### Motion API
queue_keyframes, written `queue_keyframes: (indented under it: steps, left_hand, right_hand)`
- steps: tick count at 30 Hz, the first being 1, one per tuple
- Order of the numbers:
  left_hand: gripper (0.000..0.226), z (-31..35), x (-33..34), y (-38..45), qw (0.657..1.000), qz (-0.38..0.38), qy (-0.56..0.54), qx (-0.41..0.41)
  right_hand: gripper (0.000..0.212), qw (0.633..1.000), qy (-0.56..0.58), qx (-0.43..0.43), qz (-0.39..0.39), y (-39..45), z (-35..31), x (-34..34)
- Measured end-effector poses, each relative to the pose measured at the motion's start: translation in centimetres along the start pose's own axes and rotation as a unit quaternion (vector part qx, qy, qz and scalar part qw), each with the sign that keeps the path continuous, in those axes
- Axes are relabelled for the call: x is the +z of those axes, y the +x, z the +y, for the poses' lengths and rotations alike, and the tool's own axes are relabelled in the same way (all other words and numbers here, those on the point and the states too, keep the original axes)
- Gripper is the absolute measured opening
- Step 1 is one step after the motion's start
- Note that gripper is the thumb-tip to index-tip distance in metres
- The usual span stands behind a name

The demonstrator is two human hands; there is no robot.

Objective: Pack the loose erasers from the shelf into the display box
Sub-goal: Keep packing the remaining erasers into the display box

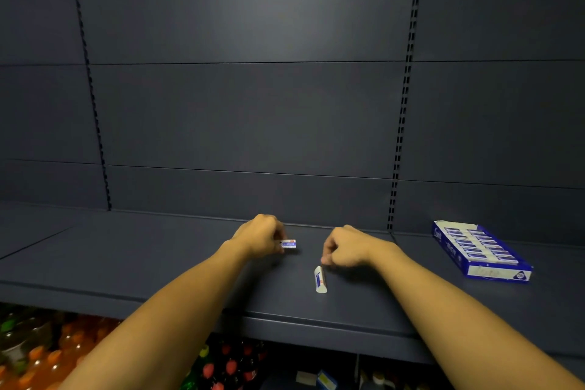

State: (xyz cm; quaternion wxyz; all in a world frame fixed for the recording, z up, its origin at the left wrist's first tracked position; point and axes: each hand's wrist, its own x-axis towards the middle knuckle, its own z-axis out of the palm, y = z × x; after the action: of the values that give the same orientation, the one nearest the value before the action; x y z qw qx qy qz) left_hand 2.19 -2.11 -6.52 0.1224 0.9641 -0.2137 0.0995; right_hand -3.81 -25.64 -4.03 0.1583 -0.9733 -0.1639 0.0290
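Both forearms reach over the dark shelf, where the left hand pinches a small eraser, the right hand curls empty just above another eraser, and the display box sits well right of both.

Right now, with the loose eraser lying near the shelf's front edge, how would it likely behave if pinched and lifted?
The loose eraser looks like a small solid block in a paper sleeve, so probably stiff and light. It lies flat on the shelf, with flat faces, so unlikely to roll. The sleeve may slide a little under a pinch from the right hand.
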Motion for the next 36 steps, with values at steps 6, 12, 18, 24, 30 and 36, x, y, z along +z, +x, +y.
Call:
queue_keyframes:
  steps: [6,12,18,24,30,36]
  left_hand:
    - [0.013,0.1,0.4,0.4,1.0,0.0,-0.005,-0.005]
    - [0.013,0.3,0.4,0.8,1.0,-0.003,-0.001,-0.005]
    - [0.012,0.5,-0.2,1.5,1.0,-0.006,-0.002,0.015]
    - [0.013,2.1,-0.9,2.8,0.999,-0.005,-0.001,0.049]
    - [0.015,5.4,-0.9,3.8,0.995,-0.016,0.009,0.102]
    - [0.014,9.7,0.1,4.0,0.99,-0.028,0.008,0.139]
  right_hand:
    - [0.053,0.994,-0.051,0.074,-0.057,0.2,-1.9,0.0]
    - [0.044,0.985,-0.106,0.111,-0.075,0.6,-3.0,0.4]
    - [0.028,0.984,-0.136,0.109,-0.03,0.0,-2.5,-0.4]
    - [0.019,0.98,-0.156,0.104,0.063,-1.8,-0.8,-2.3]
    - [0.018,0.972,-0.145,0.151,0.104,-5.1,1.7,-3.3]
    - [0.013,0.964,-0.113,0.201,0.131,-9.0,4.5,-3.0]
